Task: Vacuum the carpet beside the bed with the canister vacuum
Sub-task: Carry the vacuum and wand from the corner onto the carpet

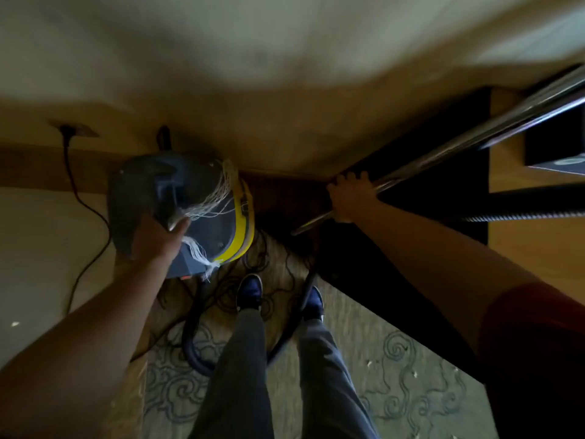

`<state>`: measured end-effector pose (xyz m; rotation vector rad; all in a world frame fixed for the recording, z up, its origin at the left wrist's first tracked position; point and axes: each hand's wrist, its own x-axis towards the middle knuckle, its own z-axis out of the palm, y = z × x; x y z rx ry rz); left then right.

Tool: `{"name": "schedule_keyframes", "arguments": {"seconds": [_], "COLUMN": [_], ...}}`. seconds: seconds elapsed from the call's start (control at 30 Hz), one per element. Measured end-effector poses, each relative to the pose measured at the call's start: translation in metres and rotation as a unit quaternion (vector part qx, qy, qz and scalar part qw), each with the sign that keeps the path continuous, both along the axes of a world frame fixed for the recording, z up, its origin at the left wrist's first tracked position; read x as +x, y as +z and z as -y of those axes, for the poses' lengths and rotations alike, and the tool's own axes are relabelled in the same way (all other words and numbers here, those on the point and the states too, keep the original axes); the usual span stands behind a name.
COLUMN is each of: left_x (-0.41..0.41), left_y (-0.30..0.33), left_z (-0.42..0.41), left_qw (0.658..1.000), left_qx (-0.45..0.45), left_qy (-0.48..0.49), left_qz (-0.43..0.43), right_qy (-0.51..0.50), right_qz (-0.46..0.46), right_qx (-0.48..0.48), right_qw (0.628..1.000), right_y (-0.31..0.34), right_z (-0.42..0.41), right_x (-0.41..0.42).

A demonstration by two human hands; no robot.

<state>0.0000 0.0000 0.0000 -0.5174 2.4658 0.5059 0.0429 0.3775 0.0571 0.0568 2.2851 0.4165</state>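
Hands on canister and wand, carpet not yet swept

Legs and dark shoes [250, 291] sit nearest you at six o'clock, planted on the patterned carpet [395, 375] with the black hose [286, 331] looping round your feet and a tangle of cord beside it. That slack probably wants clearing before you pull the machine along.

Your left hand [158, 239] reaches to ten o'clock and lies on the dark lid of the canister vacuum [186, 210], thumb out across the top; whether the other fingers curl round the handle cannot be told, as the hand hides them. It looks like a steadying or lifting contact. White threads [218, 191] are snagged over the lid, above the yellow drum; what the drum holds is not visible.

Your right hand [348, 198], at one o'clock, has its fingers wrapped round the metal wand [459, 137], which slants up to two o'clock, its floor head out of view.

Farthest, at ten o'clock, the plug [66, 131] sits in a wall socket. The bed cannot be made out with certainty.
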Motion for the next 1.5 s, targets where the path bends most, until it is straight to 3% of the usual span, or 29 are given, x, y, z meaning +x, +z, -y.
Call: {"name": "schedule_keyframes", "arguments": {"seconds": [0.17, 0.43, 0.57, 0.73, 1.17, 1.37, 1.5], "left_x": [-0.005, -0.009, -0.015, -0.028, 0.008, 0.066, 0.109], "left_y": [-0.015, -0.039, -0.051, -0.053, -0.042, -0.034, -0.028], "left_z": [-0.009, -0.012, -0.004, -0.007, -0.002, 0.007, 0.014], "left_qw": [0.999, 0.988, 0.965, 0.946, 0.948, 0.943, 0.94], "left_qx": [-0.031, 0.078, 0.185, 0.213, 0.23, 0.213, 0.205], "left_qy": [0.028, 0.132, 0.183, 0.242, 0.219, 0.253, 0.272], "left_qz": [-0.026, -0.003, 0.009, 0.029, -0.013, -0.036, -0.034], "right_qy": [0.012, 0.042, 0.042, 0.053, -0.099, -0.201, -0.196], "right_qz": [0.091, 0.128, 0.189, 0.214, 0.137, 0.138, 0.135], "right_qx": [0.064, 0.137, 0.159, 0.121, 0.015, -0.019, -0.026], "right_qw": [0.994, 0.981, 0.968, 0.968, 0.986, 0.97, 0.971], "right_y": [-0.007, -0.033, -0.042, -0.038, -0.027, -0.022, -0.019], "right_z": [-0.006, -0.023, -0.008, 0.009, 0.063, 0.09, 0.095], "right_x": [-0.008, 0.009, 0.017, 0.03, 0.141, 0.184, 0.218]}}
